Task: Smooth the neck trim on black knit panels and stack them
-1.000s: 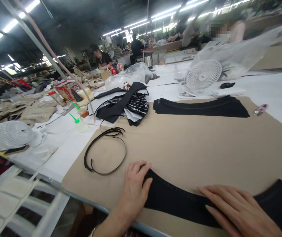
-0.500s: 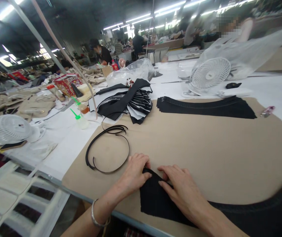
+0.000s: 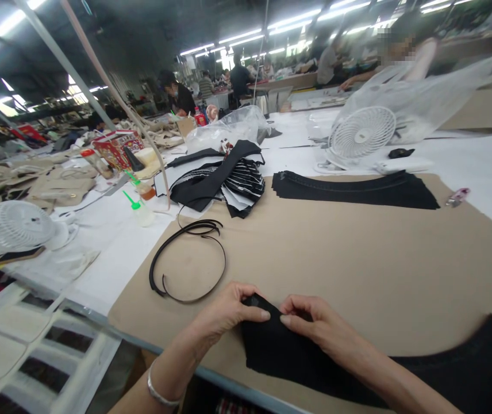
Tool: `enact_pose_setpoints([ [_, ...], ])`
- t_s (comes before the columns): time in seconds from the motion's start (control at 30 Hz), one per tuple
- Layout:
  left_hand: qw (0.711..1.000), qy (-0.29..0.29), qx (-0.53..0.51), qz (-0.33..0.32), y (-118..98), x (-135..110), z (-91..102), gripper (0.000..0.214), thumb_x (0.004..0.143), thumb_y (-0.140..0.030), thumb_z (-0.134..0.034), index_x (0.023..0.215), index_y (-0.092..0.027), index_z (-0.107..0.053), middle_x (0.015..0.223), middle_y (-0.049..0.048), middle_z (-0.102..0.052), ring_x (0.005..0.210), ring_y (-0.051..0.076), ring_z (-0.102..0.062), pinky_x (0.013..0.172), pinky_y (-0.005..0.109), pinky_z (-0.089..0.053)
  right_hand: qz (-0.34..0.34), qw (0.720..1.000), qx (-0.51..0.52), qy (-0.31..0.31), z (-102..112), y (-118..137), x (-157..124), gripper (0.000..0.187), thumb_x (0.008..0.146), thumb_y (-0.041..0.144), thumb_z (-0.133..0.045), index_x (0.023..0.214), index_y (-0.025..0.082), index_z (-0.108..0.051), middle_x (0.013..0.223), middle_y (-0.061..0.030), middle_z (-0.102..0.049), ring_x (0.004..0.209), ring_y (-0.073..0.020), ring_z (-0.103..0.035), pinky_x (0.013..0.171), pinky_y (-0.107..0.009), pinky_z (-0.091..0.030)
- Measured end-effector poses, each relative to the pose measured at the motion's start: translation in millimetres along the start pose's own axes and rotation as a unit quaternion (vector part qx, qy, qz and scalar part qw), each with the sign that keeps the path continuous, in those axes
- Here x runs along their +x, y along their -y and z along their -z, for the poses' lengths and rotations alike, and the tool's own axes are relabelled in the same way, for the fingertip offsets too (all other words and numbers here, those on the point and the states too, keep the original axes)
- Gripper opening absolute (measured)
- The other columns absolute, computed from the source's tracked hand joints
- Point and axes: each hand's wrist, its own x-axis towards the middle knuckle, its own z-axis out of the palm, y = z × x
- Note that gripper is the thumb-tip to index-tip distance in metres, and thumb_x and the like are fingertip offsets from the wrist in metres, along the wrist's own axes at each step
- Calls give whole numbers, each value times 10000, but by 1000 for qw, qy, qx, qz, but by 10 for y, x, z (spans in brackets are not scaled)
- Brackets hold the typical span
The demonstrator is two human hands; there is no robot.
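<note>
A curved piece of black fabric (image 3: pixel 298 359) lies along the near edge of a tan paper sheet (image 3: pixel 341 253). My left hand (image 3: pixel 229 313) pinches the fabric's upper left corner, fingers closed on it. My right hand (image 3: pixel 315 322) pinches the same corner from the right, thumb and fingers closed on the cloth, almost touching the left hand. A silver bracelet sits on my left wrist. Just beyond my left hand lies a loop of thin black strips (image 3: pixel 185 259).
A stack of black curved fabric pieces (image 3: pixel 353 190) lies at the far side of the paper, a heap of black and striped pieces (image 3: pixel 224 178) to its left. White fans (image 3: pixel 360 135) (image 3: pixel 13 224), green-capped bottles (image 3: pixel 140 210), and a pink clipper (image 3: pixel 457 197) sit about. Other people work at far tables.
My right hand slid left along the black fabric to its left corner. Both hands went from lying flat to pinching that corner and lifting it slightly.
</note>
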Motion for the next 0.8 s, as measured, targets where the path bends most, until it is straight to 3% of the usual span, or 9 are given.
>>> enact_pose_setpoints([
  [0.27,998,-32,-40,29,-37,-86,-94,265,531,-288,-755,724,-118,-692,611,-24,-593,603,105,-469,610,229,-319,11,1000,19,4,-51,15,-50,382,753,550,-565,725,169,-546,616,36,-441,575,-108,-369,546,-243,-299],
  [0.37,998,-38,-39,30,-45,-113,-110,237,532,-271,-740,701,-114,-683,604,-27,-587,596,102,-460,619,232,-314,22,1000,-8,-12,-83,22,-76,320,795,487,-528,732,174,-543,630,25,-471,584,-122,-403,550,-255,-312],
  [0.43,998,-41,-40,26,-43,-126,-121,224,538,-267,-731,691,-112,-679,599,-28,-579,594,101,-453,628,233,-311,61,993,-82,-61,-108,45,-119,200,836,374,-509,788,185,-558,691,11,-537,649,-143,-468,609,-270,-352],
  [0.5,998,-43,-41,20,-37,-136,-135,211,549,-267,-722,688,-114,-676,595,-29,-571,597,102,-450,635,233,-310,129,966,-187,-122,-135,74,-173,75,858,242,-501,863,208,-568,803,0,-597,762,-162,-520,718,-299,-370],
  [0.6,998,-54,-38,10,-32,-150,-167,182,563,-255,-707,681,-121,-667,587,-35,-555,598,100,-439,626,228,-298,239,899,-323,-175,-177,101,-234,146,883,133,-481,927,232,-578,901,-10,-609,846,-171,-524,787,-334,-332],
  [0.73,996,-78,-34,8,-43,-165,-230,168,570,-239,-685,683,-119,-653,593,-38,-540,602,95,-424,612,224,-285,333,813,-425,-218,-225,98,-248,166,913,122,-452,885,208,-592,820,-16,-584,785,-172,-493,791,-356,-293],
  [0.8,996,-88,-33,8,-46,-168,-261,166,569,-242,-677,672,-118,-636,590,-40,-522,598,93,-411,603,223,-280,350,785,-455,-234,-242,93,-242,191,920,112,-431,864,196,-593,784,-17,-571,748,-169,-475,796,-361,-284],
])
